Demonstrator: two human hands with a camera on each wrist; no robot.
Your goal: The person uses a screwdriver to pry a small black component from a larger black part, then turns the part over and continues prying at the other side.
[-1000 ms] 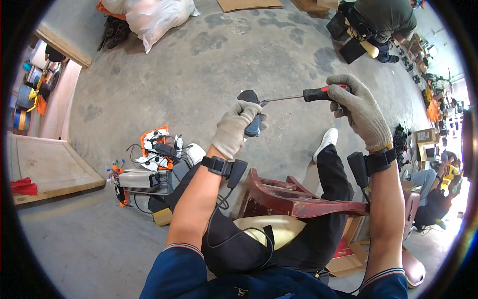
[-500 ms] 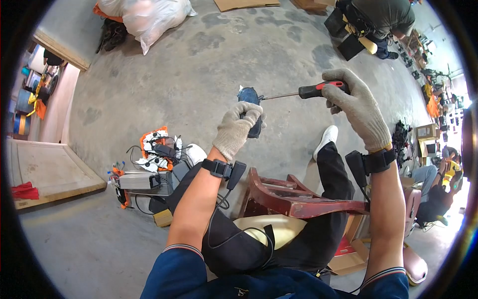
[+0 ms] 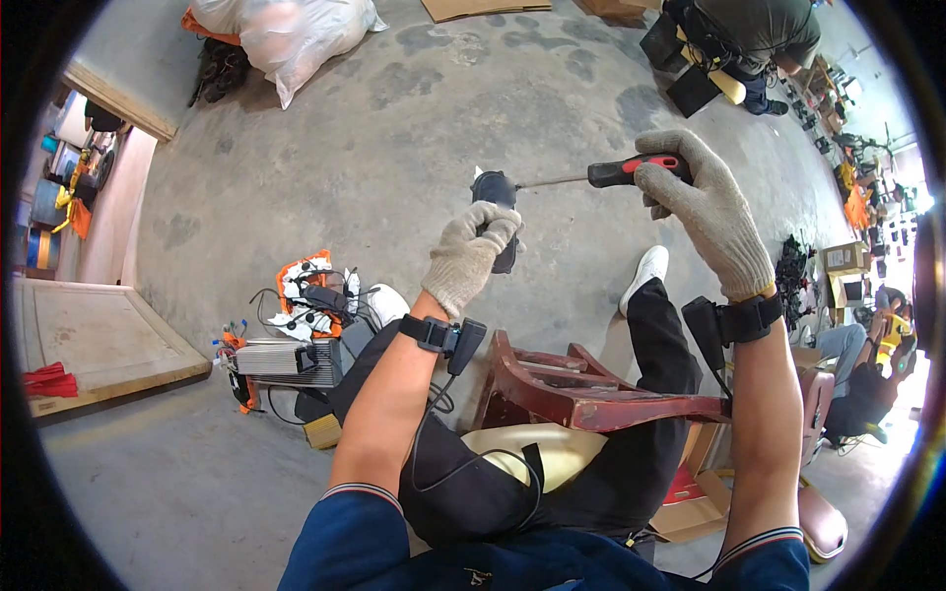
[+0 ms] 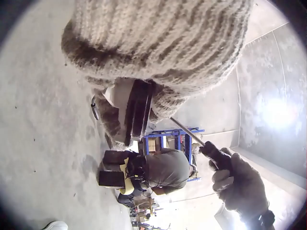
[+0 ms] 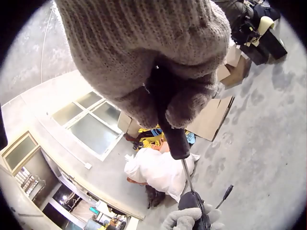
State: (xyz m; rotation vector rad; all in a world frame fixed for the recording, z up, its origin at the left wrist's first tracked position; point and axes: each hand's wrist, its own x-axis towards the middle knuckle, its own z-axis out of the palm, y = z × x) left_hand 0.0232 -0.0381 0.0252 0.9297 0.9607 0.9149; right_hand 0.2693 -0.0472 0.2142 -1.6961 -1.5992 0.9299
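Note:
My gloved left hand (image 3: 465,254) grips a small dark oblong housing (image 3: 490,187) by its lower part, and the upper end shows above the fingers. A screwdriver (image 3: 619,174) with a black and red handle is held in my gloved right hand (image 3: 714,219). Its thin shaft points left, the tip right at the housing's upper right side. From the left wrist, the housing (image 4: 138,110) appears edge-on below the knitted glove. In the right wrist view the screwdriver handle (image 5: 173,129) sits between fingers and thumb, and a short cable end (image 5: 226,194) sticks out beside the housing.
A reddish wooden stool (image 3: 591,389) stands between my legs. To the left lie a finned metal box (image 3: 291,361) and orange-white parts (image 3: 307,295) with wires. A white sack (image 3: 305,44) sits ahead on the concrete floor; another person (image 3: 759,39) bends over at upper right.
The left hand has turned the housing, so its dark upper face shows more. My right hand and the screwdriver have shifted slightly up and left, with the tip higher along the housing's side.

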